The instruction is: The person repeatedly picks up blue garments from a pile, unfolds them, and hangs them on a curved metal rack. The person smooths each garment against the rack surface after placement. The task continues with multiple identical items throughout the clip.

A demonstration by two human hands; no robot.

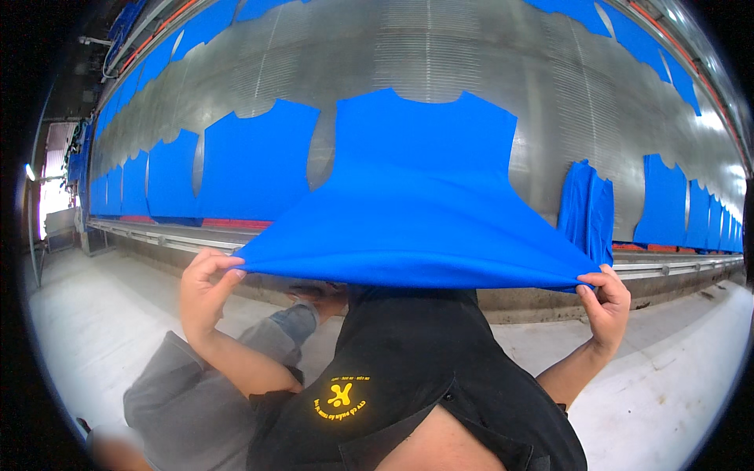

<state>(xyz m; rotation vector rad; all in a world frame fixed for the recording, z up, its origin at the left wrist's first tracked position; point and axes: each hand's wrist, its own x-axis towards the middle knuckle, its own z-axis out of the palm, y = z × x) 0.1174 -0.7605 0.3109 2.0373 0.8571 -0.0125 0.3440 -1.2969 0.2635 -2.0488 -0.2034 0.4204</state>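
Over my feed, left hand [206,290] and right hand [609,306] pinch the cloth [424,188], flat beyond them, the edge between not yet down.

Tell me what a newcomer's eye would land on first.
First comes the wide bright-blue fabric piece at the centre, its near edge held between the left hand and the right hand. More flat blue pieces line the grey table on both sides. Right of centre, one bunched blue piece breaks the row.
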